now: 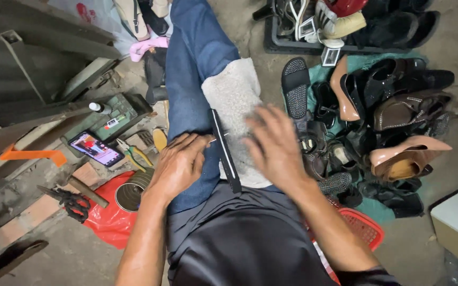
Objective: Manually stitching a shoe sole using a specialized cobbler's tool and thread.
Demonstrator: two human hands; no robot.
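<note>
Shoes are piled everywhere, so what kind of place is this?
Probably a shoe repair spot on the ground. A heap of worn shoes lies beside the person, pliers and scissors sit nearby, and both hands work a black strap.

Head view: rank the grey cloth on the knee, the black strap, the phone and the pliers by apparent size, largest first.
1. Grey cloth
2. Black strap, long but thin
3. Phone
4. Pliers

Phone and pliers look close in size; both lie on the floor, farther from the camera than the cloth and strap, so their order is unsure.

Shoe pile (pixel 393 122) on floor, lit phone (pixel 95 149), pliers (pixel 133 154), scissors (pixel 70 202), red bag (pixel 109 220)
</note>
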